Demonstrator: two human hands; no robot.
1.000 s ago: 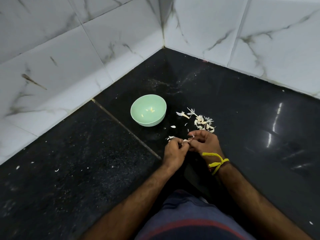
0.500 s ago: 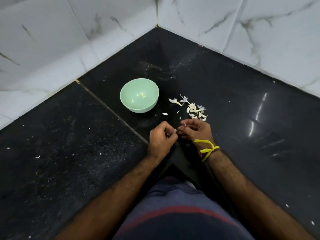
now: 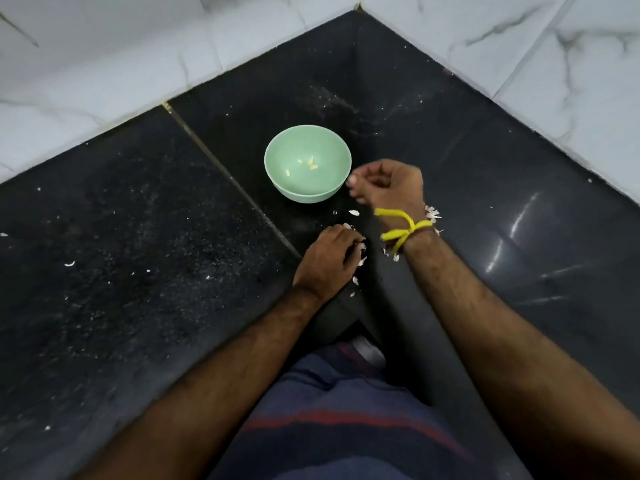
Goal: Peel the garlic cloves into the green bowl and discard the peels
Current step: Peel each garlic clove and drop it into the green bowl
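The right hand [image 3: 388, 183], fingers curled, hovered just beside the green bowl [image 3: 307, 163], seemingly to drop a clove I could not see, while the left hand [image 3: 329, 259] rested curled on peels [image 3: 360, 258] nearer the person.

Counter [image 3: 519, 188]: black polished stone, looking glossy on the right, speckled and duller on the left.
Walls [image 3: 104, 46]: white marble-look tiles, smooth.
Bowl [image 3: 277, 147]: pale green, smooth, looking like matt plastic.
Peels [image 3: 354, 212]: thin, papery.
Wristband [image 3: 405, 226]: yellow thread.
Shirt [image 3: 339, 427]: striped cloth.

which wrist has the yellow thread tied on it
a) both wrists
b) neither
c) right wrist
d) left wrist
c: the yellow thread is knotted round the wrist of the right hand, which is raised beside the green bowl; the left hand, down on the black counter, has a bare wrist.
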